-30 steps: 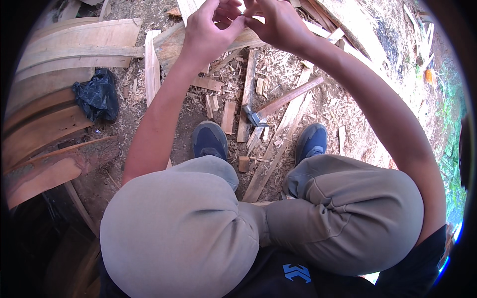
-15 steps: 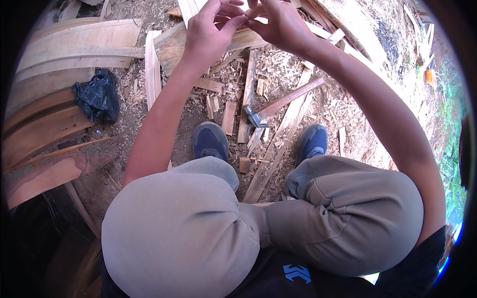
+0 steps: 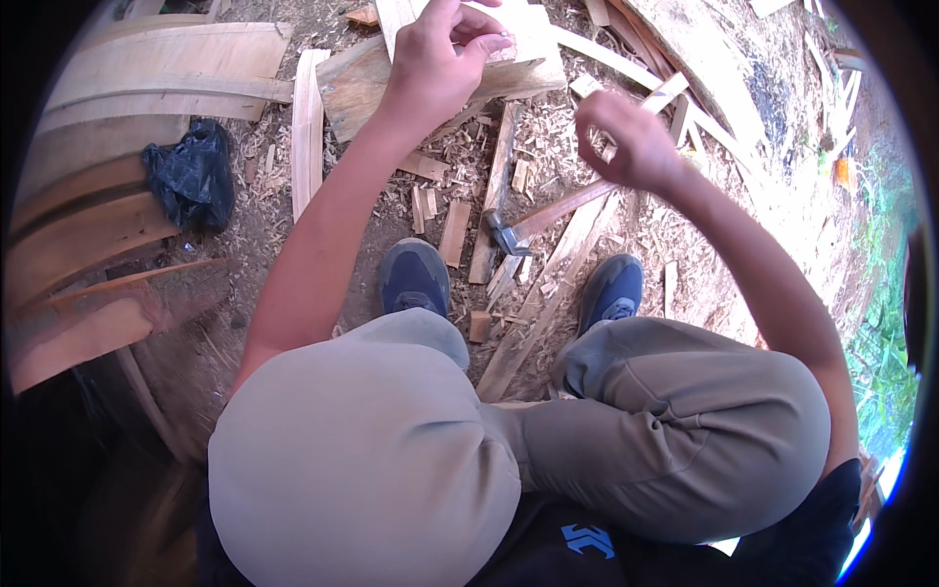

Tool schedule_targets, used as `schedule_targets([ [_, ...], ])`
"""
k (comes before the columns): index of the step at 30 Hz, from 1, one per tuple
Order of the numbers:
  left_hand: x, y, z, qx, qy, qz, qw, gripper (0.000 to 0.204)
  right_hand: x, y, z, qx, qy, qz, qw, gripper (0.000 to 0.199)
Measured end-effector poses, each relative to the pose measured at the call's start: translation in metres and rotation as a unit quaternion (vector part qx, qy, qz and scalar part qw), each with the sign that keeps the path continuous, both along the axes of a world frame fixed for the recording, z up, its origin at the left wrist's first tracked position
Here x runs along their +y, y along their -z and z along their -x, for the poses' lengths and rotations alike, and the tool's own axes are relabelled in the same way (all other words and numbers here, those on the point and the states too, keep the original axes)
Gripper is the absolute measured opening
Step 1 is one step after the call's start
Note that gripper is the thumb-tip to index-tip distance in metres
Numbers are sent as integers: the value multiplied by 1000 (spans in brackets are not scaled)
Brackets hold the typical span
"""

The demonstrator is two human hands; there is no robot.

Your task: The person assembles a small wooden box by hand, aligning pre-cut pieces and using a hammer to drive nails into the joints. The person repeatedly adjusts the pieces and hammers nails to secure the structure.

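Note:
My left hand (image 3: 445,54) is raised over a pale wooden block (image 3: 536,73) at the top of the view. Its thumb and fingers are pinched; a tiny pale tip shows at them, too small to name. My right hand (image 3: 631,145) is lower and to the right, blurred, with fingers loosely curled and a gap inside the curl. It hides the end of the handle of a claw hammer (image 3: 562,210), and I see no firm grip on it. The hammer lies on wood strips, its metal head toward my feet.
Wood chips and offcuts (image 3: 453,233) litter the ground between my shoes (image 3: 414,279). Curved planks (image 3: 161,73) and a black plastic bag (image 3: 191,176) lie on the left. A long board (image 3: 694,73) and thin strips are at the upper right, with green plants (image 3: 885,323) beyond.
My hands were together at the top. The right hand has drawn away, down and right, over the hammer handle; the left stays raised with its pinch. The hammer lies in the same place.

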State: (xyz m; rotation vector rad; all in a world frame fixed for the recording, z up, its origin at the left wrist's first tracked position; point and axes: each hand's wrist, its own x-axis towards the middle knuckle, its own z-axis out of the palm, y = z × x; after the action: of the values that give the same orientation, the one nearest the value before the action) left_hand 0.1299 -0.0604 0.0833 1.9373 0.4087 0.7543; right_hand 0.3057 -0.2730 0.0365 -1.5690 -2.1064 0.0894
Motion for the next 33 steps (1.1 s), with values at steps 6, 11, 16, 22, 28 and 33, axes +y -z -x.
schedule_targets([
  [6, 3, 1, 3, -9, -18, -8, 1000, 33, -38, 16, 41, -91, -23, 310, 946, 47],
  [11, 3, 1, 2, -3, -17, -4, 1000, 33, -38, 40, 45, -84, -21, 342, 936, 32],
  [16, 4, 1, 3, -10, -14, -14, 1000, 33, -44, 49, 48, -101, -25, 324, 940, 26],
  [22, 4, 2, 2, 4, -6, -17, 1000, 34, -39, 44, 55, -133, -8, 366, 921, 25],
  [28, 5, 0, 3, 6, -18, -12, 1000, 34, -25, -16, 60, -76, -1, 529, 845, 35],
  [33, 7, 7, 7, 33, -8, -5, 999, 34, -56, -35, 37, 142, 21, 495, 857, 20],
])
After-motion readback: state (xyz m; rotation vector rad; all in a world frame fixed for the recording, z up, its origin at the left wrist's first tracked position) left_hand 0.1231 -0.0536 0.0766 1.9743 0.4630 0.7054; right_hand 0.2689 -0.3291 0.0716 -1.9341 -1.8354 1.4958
